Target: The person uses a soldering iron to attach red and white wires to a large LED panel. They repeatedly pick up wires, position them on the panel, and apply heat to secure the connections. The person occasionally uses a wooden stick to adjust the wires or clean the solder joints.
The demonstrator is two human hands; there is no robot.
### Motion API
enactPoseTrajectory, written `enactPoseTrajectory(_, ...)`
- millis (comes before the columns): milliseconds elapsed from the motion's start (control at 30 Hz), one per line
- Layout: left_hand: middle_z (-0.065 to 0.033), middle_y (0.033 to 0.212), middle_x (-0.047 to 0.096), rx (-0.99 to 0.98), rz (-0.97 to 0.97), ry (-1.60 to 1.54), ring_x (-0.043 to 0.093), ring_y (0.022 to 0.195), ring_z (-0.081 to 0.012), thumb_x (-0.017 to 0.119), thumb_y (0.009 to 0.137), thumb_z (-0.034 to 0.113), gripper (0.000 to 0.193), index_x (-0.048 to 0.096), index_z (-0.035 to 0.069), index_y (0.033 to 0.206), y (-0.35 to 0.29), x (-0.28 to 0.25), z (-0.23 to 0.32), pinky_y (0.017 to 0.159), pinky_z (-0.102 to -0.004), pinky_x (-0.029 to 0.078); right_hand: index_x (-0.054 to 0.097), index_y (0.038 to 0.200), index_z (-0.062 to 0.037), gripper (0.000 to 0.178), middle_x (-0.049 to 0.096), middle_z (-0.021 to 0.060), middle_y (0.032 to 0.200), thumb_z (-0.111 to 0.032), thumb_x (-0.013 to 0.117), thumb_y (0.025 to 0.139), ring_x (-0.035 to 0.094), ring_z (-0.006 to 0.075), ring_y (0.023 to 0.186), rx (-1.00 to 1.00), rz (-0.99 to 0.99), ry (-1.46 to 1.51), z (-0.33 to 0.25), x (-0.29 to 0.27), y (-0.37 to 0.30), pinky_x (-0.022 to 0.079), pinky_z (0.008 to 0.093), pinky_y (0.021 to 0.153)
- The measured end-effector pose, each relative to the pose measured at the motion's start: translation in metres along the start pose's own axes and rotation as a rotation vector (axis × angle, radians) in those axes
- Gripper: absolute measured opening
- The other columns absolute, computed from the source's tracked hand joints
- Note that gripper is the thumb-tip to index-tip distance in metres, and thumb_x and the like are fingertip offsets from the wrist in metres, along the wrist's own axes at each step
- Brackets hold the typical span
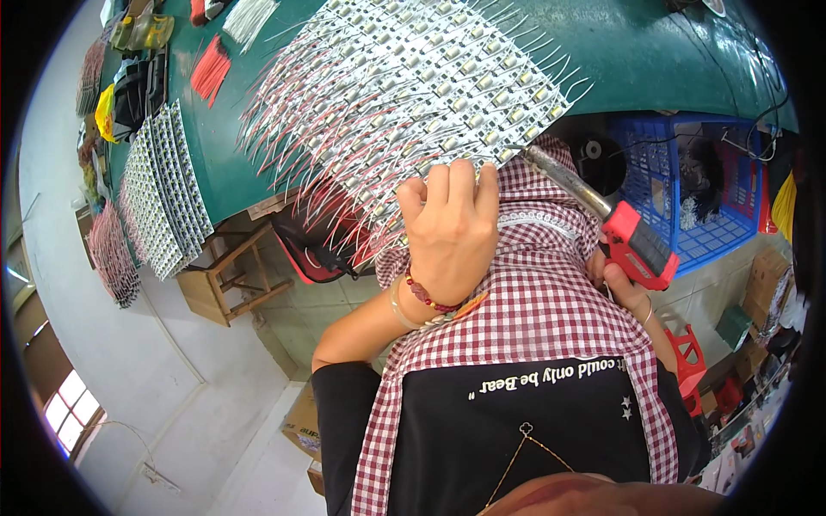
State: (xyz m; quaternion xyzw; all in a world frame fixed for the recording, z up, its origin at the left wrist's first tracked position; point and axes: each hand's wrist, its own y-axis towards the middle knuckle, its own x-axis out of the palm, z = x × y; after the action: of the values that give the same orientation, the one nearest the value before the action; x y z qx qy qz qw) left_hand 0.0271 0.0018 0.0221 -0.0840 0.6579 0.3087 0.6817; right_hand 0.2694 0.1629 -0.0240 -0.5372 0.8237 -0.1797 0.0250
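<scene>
A large white panel of small circuit boards (430,86), bristling with red and white wires, lies on the green table and reaches over its near edge. My left hand (452,228) is closed at the panel's near edge, fingers curled; its fingertips are hidden, so what they pinch cannot be made out. My right hand (621,279), lower and to the right, wraps round the red and black handle of a soldering iron (638,245). The iron's metal shaft points up and left, its tip at the panel's near corner, just right of my left hand.
Bundles of red wires (211,70) and white wires (250,19) lie on the green table (602,56). More wired panels (163,189) hang over its left edge. A blue plastic crate (714,245) stands below at right, and a wooden stool (225,275) at left.
</scene>
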Motion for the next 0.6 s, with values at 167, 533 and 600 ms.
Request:
enactPoseTrajectory(167, 0.0012, 0.078, 0.047, 0.005, 0.0, -0.003, 0.048, 0.077, -0.0162, 0.064, 0.072, 0.007, 0.026, 0.071, 0.017, 0.095, 0.002, -0.003, -0.007, 0.076, -0.0365, 0.032, 0.039, 0.122, 0.0014, 0.054, 0.048, 0.0048, 0.061, -0.036, 0.061, 0.09, 0.046, 0.0135, 0.048, -0.151, 0.069, 0.195, -0.031, 0.018, 0.028, 0.043, 0.0287, 0.05)
enactPoseTrajectory(533, -0.0007, 0.09, 0.056, -0.001, -0.071, -0.074, 0.054, 0.089, -0.0185, 0.063, 0.071, 0.005, 0.028, 0.07, 0.016, 0.097, -0.012, -0.053, -0.048, 0.084, -0.04, 0.033, 0.039, 0.125, 0.0028, 0.046, 0.045, 0.0035, 0.063, -0.032, 0.051, 0.097, 0.041, 0.0094, 0.042, -0.323, -0.031, 0.63, -0.095, 0.021, 0.119, 0.042, 0.0255, 0.042)
enactPoseTrajectory(600, -0.0008, 0.09, 0.056, -0.017, 0.002, -0.045, 0.054, 0.089, -0.019, 0.064, 0.07, 0.004, 0.029, 0.07, 0.015, 0.097, 0.002, -0.068, -0.068, 0.085, -0.0406, 0.034, 0.039, 0.128, 0.0034, 0.046, 0.045, 0.0032, 0.065, -0.031, 0.049, 0.098, 0.041, 0.0088, 0.043, -0.334, -0.03, 0.658, -0.111, 0.025, 0.14, 0.043, 0.025, 0.044)
